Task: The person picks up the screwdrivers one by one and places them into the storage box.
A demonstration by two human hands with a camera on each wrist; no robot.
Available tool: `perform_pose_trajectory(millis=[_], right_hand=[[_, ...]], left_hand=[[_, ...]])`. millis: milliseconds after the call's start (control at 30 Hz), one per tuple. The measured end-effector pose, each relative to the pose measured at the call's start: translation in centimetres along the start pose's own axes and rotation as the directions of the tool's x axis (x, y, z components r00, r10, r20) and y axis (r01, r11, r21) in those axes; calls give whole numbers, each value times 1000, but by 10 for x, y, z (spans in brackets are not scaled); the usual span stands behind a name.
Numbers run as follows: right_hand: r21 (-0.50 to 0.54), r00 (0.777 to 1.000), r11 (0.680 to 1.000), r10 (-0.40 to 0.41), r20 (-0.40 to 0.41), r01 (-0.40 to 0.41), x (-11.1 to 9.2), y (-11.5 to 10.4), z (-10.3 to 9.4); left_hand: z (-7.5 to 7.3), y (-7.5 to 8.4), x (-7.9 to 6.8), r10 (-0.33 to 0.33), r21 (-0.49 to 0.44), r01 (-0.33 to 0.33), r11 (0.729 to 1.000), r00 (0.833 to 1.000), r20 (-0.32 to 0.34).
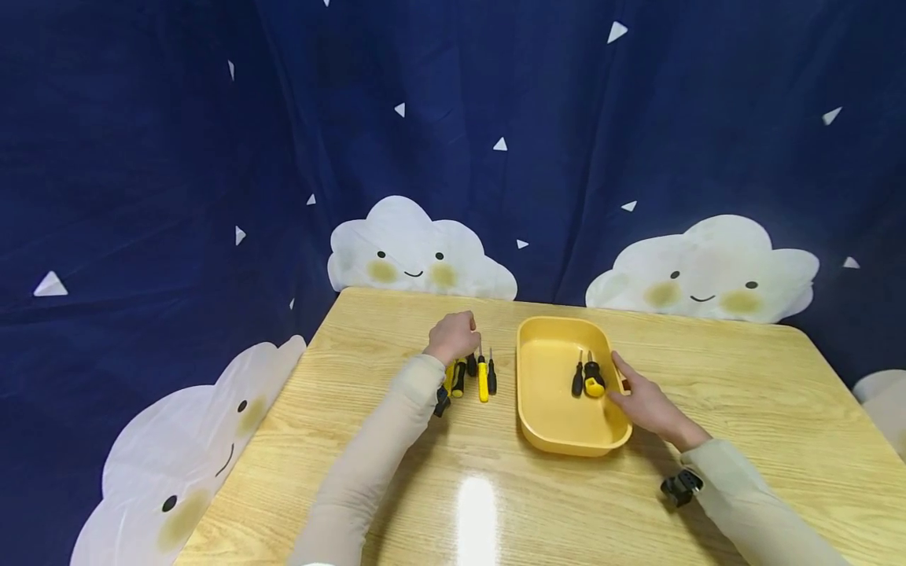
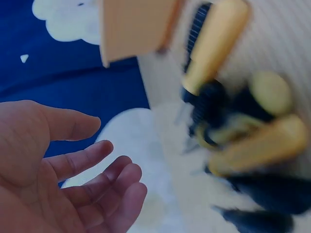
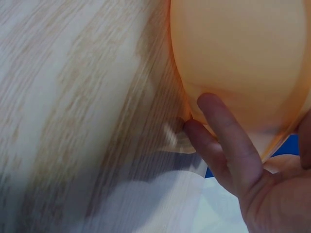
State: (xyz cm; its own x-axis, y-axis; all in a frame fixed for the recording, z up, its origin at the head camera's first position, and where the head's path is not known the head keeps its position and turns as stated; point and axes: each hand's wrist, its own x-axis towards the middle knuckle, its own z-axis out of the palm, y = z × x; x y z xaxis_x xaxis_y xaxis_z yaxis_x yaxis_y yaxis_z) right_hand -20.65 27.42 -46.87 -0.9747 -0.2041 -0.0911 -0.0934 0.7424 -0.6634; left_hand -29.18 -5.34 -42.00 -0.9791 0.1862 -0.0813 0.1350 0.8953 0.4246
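Note:
My left hand (image 1: pixel 454 336) is over a group of screwdrivers on the left of the table. The left wrist view shows its fingers loosely bent, holding nothing, with yellow-and-black screwdrivers (image 2: pixel 260 145) beside it, blurred. Right of that hand lie a yellow-handled screwdriver (image 1: pixel 484 380) and a small black one (image 1: pixel 491 377). My right hand (image 1: pixel 647 405) grips the right wall of a yellow plastic bin (image 1: pixel 555 448), thumb at the rim. Its fingers (image 3: pixel 233 141) press against the bin's outer side. Inside lie a slim black screwdriver (image 1: pixel 577 381) and a stubby yellow-and-black one (image 1: pixel 593 379).
The wooden table (image 1: pixel 750 377) extends to both sides of the bin. Behind it hangs a dark blue curtain (image 1: pixel 453 102) with white clouds and triangles. Black wrist cameras are strapped under both sleeves.

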Motion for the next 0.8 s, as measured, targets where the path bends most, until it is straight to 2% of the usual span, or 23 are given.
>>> perform_pose_trajectory(millis=[500,800], right_hand=[[7,1000,1000,3,-3,-3,-3,-2,-2],[22,1000,1000,-1,2,1,-3,-2,-2]], left_hand=[[12,-54,-10,-70,47,70,996,998,-2],[22,-73,-18,-110,36,110,993,994,-8]])
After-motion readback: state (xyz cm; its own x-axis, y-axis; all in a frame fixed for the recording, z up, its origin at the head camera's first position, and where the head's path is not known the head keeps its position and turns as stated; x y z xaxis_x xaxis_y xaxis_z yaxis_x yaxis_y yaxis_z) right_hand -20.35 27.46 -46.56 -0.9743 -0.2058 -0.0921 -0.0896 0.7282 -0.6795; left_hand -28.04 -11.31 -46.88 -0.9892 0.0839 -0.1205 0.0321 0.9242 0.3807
